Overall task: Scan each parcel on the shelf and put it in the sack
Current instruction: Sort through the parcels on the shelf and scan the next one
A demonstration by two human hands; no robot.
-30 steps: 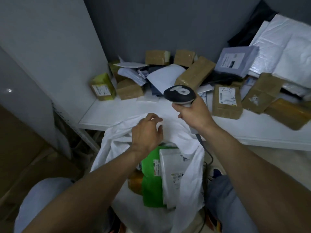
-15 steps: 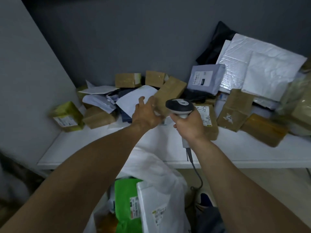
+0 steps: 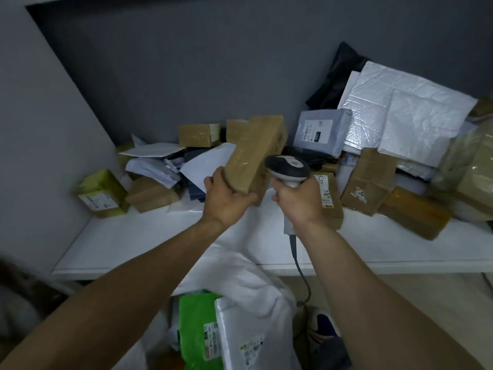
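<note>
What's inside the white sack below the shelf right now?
In the white sack, a green parcel and a white mailer show side by side, labels facing up. Anything beneath them is covered.

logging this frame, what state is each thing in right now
long brown cardboard parcel: tilted, near end gripped by left hand
grey handheld barcode scanner: gripped by right hand, head beside the parcel
white fabric sack: open, green plastic parcel and white plastic parcel inside
white shelf: brown boxes and mailers piled at back
</note>
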